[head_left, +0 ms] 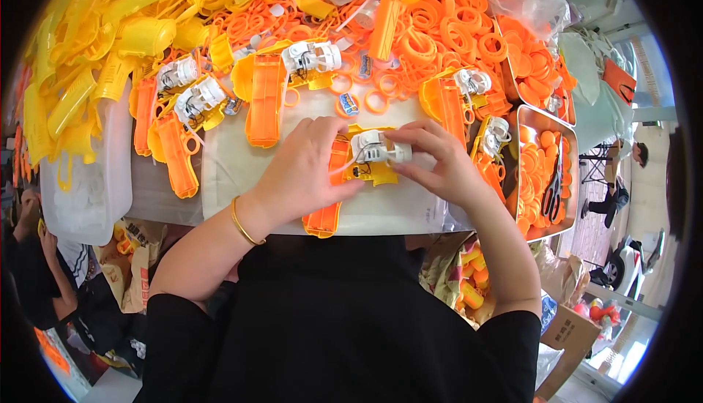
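In front of me at the table's edge lies a half-built toy gun (322, 220), an orange grip with a yellow shell half. A white plastic gear unit (372, 147) with thin wires sits in the shell. My left hand (304, 161) holds the gun from the left, its thumb below the gear unit and its fingers above. On the other side, my right hand (439, 165) has thumb and fingers closed around the unit's right end. Just above my hands lie a small printed round piece (347, 104) and an orange ring (376, 102).
More half-built guns (265, 99) lie left and right of my hands. Yellow shells (146, 37) and orange rings (421, 48) are heaped behind. At right, a metal tray (570, 183) holds orange discs and black-handled scissors (553, 191). A translucent bin (88, 191) stands left; another person's arm (58, 271) shows beyond.
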